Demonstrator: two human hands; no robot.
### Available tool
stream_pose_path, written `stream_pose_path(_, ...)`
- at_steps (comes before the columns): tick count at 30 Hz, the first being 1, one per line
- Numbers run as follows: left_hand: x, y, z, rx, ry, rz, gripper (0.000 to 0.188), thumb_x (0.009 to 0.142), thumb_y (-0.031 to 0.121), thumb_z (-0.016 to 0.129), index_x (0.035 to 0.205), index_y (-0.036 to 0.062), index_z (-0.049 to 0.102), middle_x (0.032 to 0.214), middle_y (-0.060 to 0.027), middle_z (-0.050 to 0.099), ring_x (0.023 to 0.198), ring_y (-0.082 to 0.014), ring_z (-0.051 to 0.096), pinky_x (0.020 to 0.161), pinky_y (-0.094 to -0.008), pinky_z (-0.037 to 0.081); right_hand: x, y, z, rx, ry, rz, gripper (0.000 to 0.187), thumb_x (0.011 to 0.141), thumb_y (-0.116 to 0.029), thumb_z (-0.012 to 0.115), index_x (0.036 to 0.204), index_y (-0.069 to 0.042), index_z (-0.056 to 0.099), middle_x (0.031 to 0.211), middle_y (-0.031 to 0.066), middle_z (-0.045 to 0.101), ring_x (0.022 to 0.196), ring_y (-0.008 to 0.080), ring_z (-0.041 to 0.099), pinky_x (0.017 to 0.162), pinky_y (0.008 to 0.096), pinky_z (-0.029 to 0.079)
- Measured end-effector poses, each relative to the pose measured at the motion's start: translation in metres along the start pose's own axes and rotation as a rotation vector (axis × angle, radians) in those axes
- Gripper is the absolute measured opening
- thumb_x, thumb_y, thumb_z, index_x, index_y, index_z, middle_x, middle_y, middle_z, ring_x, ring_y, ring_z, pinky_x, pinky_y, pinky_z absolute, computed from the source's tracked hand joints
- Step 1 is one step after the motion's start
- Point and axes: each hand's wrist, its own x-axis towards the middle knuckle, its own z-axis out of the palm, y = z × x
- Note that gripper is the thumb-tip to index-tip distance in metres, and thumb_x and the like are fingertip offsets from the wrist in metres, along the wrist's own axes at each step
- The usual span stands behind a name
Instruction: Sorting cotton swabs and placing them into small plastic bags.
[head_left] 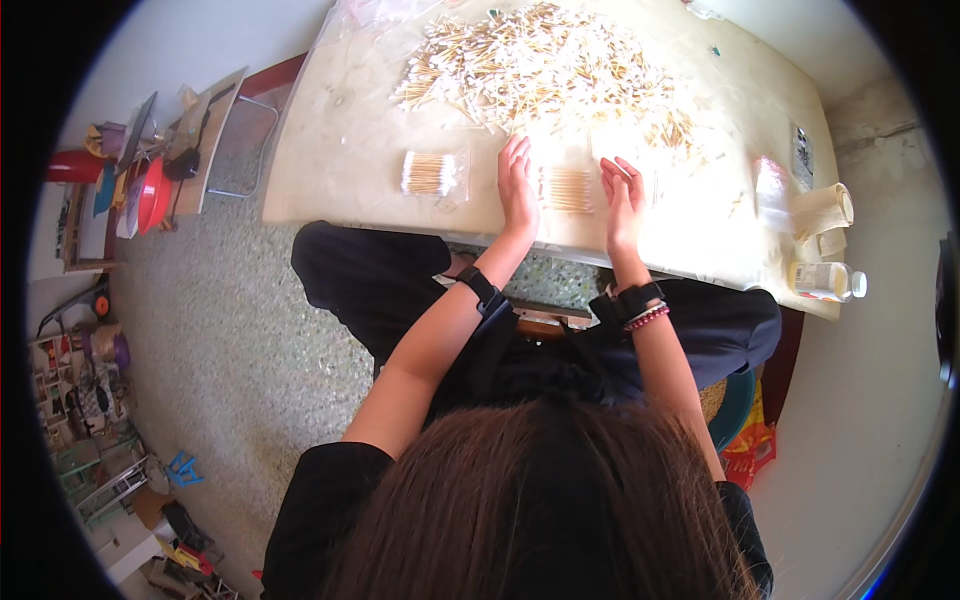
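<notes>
Nearest, beyond black wristbands, the left hand and right hand stand apart at the table's near edge, neither closed on anything; fingers lie extended on the left, slightly bent on the right. Between them lies a neat row of wooden-stemmed cotton swabs; whether either palm touches it, I cannot tell. The step in hand looks like squaring that row; the next move seems to call for even, gentle pressure from both sides. Left of it sits a clear-bagged swab bundle; farthest, a loose swab heap spreads out.
</notes>
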Motion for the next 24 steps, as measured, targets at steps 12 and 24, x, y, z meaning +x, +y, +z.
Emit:
stream_pose_path(12, 0.0, 0.003, 0.003, 0.024, -0.166, -0.087, 0.044, 0.092, 0.027, 0.033, 0.127, 0.0005, 0.033, 0.129, -0.0164, 0.04, 0.123, -0.024, 0.036, 0.104, -0.0343, 0.024, 0.005, -0.005, 0.014, -0.027, -0.081, 0.041, 0.03, 0.094, -0.013, 0.035, 0.122, -0.003, 0.036, 0.116, 0.0177, 0.049, 0.109, 0.0238, 0.049, 0.096, 0.0336, 0.037)
stream_pose_path(24, -0.025, -0.006, 0.018, 0.054, -0.038, 0.009, 0.047, 0.092, 0.029, 0.034, 0.13, 0.0011, 0.031, 0.129, -0.0129, 0.041, 0.124, -0.0222, 0.035, 0.105, -0.0329, 0.019, -0.012, 0.008, 0.021, -0.296, -0.042, -0.108, 0.032, 0.093, -0.015, 0.035, 0.123, -0.002, 0.037, 0.114, 0.0164, 0.052, 0.11, 0.0211, 0.048, 0.095, 0.0313, 0.034)
